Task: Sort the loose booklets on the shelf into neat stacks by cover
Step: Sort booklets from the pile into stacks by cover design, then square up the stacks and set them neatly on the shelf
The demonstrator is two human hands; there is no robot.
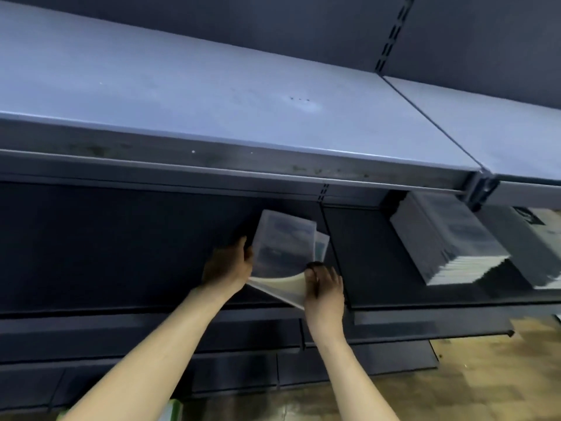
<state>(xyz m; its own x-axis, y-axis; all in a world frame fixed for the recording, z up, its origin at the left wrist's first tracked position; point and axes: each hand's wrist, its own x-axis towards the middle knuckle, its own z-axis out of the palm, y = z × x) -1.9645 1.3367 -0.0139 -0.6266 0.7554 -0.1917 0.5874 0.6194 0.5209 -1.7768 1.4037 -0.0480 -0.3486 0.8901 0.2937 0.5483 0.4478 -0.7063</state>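
Booklets (283, 247) held in both hands, just above the front part of the dark lower shelf (121, 262). Left hand (226, 265) clamped on the left edge of the bundle, thumb up along that edge, fingers hidden behind the covers. Right hand (324, 291) closed on the lower right corner, fingers (332, 276) curled over the bent pages, thumb pressed on top. Bundle tilted up and away, bottom pages bowed into a pale curve, a second cover fanned out just right of the top one. Cover print blurred, unreadable. Farther back and to the right of the held bundle, well apart from it, a tall squared stack (449, 241) lying on the same shelf level, spines and page edges aligned. Just right of that stack, a second pile (534, 238), cut off by the frame edge. Above everything, a bare grey upper shelf (212, 95).
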